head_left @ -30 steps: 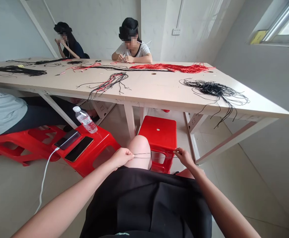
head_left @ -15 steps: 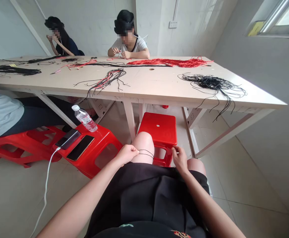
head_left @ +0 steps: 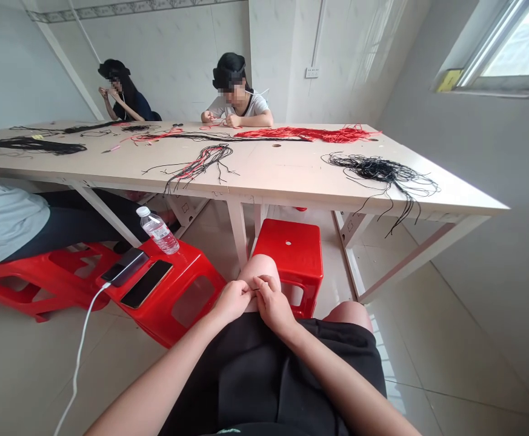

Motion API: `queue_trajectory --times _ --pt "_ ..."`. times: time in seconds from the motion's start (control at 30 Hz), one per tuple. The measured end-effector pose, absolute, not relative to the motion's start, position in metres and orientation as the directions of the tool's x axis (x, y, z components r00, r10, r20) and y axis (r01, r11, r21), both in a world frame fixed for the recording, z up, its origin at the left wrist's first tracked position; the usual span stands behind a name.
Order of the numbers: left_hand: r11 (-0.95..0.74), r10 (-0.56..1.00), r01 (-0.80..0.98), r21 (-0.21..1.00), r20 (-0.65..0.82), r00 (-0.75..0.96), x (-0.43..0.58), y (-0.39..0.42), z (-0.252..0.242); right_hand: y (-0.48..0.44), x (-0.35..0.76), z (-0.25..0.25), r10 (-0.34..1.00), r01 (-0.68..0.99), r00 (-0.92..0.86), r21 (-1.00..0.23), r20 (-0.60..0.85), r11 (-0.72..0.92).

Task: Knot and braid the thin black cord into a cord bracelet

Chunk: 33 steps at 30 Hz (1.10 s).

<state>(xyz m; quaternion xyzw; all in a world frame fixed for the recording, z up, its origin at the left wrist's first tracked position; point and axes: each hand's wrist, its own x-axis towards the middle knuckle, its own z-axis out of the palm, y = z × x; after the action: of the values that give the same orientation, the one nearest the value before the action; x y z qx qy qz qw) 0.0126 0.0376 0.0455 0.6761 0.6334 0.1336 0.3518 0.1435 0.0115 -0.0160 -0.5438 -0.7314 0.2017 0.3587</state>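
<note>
A thin black cord (head_left: 256, 289) shows as a short dark line between my fingertips, above my left knee. My left hand (head_left: 233, 300) pinches it with thumb and forefinger. From the other side, my right hand (head_left: 274, 306) meets the left one, its fingers closed at the same cord. Most of the cord is hidden by the fingers and against the leg. On the table ahead lie a tangled bundle of black cords (head_left: 380, 169) at the right and a bunch of black and red cords (head_left: 200, 165) nearer the middle.
A red stool (head_left: 288, 242) stands beyond my knees. Another red stool (head_left: 186, 266) at left bears a water bottle (head_left: 159, 231), a phone (head_left: 146, 284) and a power bank (head_left: 125, 267) with a white cable. Red cords (head_left: 309, 133) lie on the table (head_left: 273, 169). Several people sit around it.
My right hand has come left from beside the right knee to join my left hand at the cord. The cord loop seen across the knee is now mostly covered. The view has tilted up slightly.
</note>
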Motion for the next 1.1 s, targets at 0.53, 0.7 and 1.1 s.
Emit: queue_trajectory --times 0.53,0.7,1.1 --pt "-0.002 0.948 0.801 0.599 -0.255 0.193 0.019 0.041 0.034 0.014 0.150 -0.043 0.931 0.815 -0.034 -0.529 0.364 0.237" --pt "0.005 0.947 0.808 0.589 -0.262 0.185 0.018 0.043 0.035 0.015 0.148 -0.038 0.942 0.873 -0.100 -0.426 0.321 0.238" --pt "0.042 0.949 0.797 0.603 -0.274 0.156 0.009 0.051 0.028 0.030 0.145 -0.035 0.916 0.937 -0.251 -0.160 0.313 0.312"
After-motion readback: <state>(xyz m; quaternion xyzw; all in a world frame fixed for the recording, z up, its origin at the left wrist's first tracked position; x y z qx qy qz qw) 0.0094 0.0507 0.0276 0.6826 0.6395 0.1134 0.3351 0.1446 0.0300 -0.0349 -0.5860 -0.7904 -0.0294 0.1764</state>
